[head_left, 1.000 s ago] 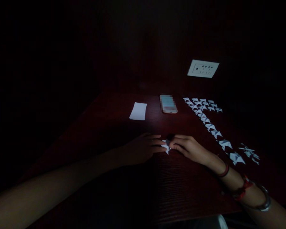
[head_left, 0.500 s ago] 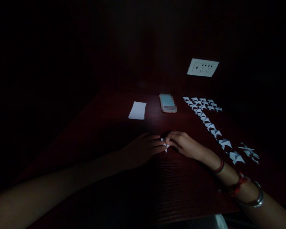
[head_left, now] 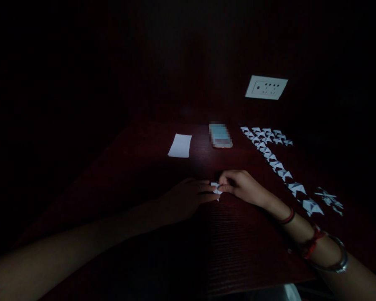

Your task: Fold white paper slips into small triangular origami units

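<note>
A small white piece of folded paper (head_left: 218, 195) lies on the dark red table (head_left: 250, 259), between my hands. My left hand (head_left: 188, 198) reaches in from the left, its fingers stretched out flat with the tips on the paper's left side. My right hand (head_left: 241, 186) is closed, thumb and bent fingers pinching the paper at its upper right edge. Part of the paper is hidden under the fingertips. Bracelets circle my right wrist and forearm.
A stack of white paper sheets (head_left: 180, 146) and a phone (head_left: 220, 135) lie further back. Rows of folded paper shapes (head_left: 269, 156) run along the right, beside a small heap of paper scraps (head_left: 329, 200). A socket plate (head_left: 266, 87) is on the back wall. The surroundings are dark.
My right thumb and fingers have shifted slightly on the folded paper, and more of its middle shows. My left hand has stayed nearly still.
</note>
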{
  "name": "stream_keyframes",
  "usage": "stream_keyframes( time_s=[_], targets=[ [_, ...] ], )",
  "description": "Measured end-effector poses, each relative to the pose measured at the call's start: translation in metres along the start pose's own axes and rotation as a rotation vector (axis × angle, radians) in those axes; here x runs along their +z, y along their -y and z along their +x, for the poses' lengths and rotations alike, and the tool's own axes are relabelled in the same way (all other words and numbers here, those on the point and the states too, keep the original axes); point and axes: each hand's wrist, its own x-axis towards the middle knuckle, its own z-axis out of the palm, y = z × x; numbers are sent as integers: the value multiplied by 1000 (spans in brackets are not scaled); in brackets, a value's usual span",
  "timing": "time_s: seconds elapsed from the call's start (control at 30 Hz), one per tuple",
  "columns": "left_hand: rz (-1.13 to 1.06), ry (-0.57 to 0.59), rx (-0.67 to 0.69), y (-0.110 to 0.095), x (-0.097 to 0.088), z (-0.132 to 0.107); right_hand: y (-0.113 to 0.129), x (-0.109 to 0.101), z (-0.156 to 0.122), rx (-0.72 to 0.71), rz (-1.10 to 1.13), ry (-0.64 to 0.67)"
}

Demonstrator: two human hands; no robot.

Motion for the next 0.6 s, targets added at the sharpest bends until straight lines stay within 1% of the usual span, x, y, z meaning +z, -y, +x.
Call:
stream_keyframes(
  time_s=[0.13,0.3,0.37,0.47,0.6],
  targets=[
    [-15,-11,-16,-1,1,0,-2,-2,-6,-122,-94,-55],
    [-28,5,-22,3,-4,0,-5,-5,-18,-269,-313,53],
    [-25,19,-19,6,-8,-1,-5,-5,-21,-307,-395,67],
    [5,12,-1,9,-12,-1,-2,-6,-22,-326,-450,87],
    [36,-11,30,6,-10,-1,3,-8,-23,-286,-498,143]
  ],
)
